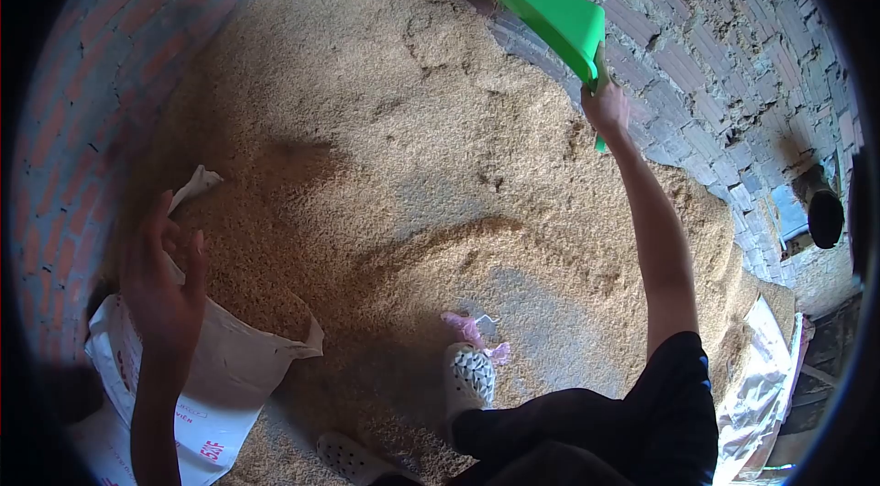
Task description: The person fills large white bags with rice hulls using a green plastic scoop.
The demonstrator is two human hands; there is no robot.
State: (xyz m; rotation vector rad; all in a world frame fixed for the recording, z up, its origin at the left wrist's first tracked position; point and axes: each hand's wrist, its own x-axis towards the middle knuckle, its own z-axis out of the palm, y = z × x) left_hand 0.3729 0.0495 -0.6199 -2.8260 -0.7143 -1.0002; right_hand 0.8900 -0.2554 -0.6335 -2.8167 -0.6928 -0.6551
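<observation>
Right hand (607, 110) gripping green scoop (561, 16), left hand (170, 289) near white sack (225, 362)

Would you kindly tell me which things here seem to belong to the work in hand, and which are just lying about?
Likely in use:
green dustpan, in the right hand
white sack, by the left hand
loose husk-like heap

Apparently just lying about:
pink scrap
silvery sheeting, at picture right
</observation>
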